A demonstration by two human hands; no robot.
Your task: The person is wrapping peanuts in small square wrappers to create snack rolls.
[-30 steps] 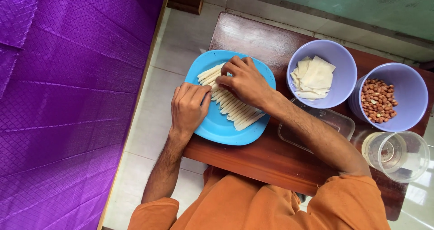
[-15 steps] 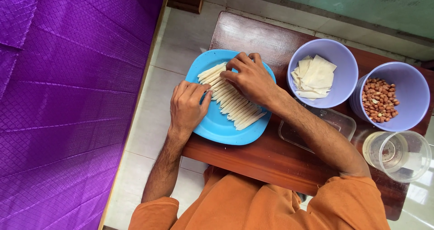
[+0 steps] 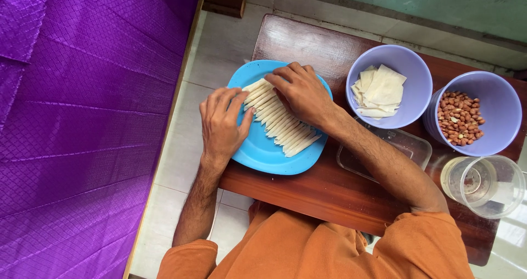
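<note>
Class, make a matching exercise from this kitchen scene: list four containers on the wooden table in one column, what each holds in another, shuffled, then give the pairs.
Containers:
1. round blue plastic plate
2. lilac plastic bowl nearest the plate
3. lilac plastic bowl at the far right
4. clear glass

Contents:
A. red-brown peanuts
B. a row of thin pale rolled sticks
C. water
D. flat pale square wrappers

Pairs: 1-B, 2-D, 3-A, 4-C.

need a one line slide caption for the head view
Both hands, left and right, press on a row of pale rolled sticks on a blue plate, beside bowls of wrappers and peanuts.
</note>
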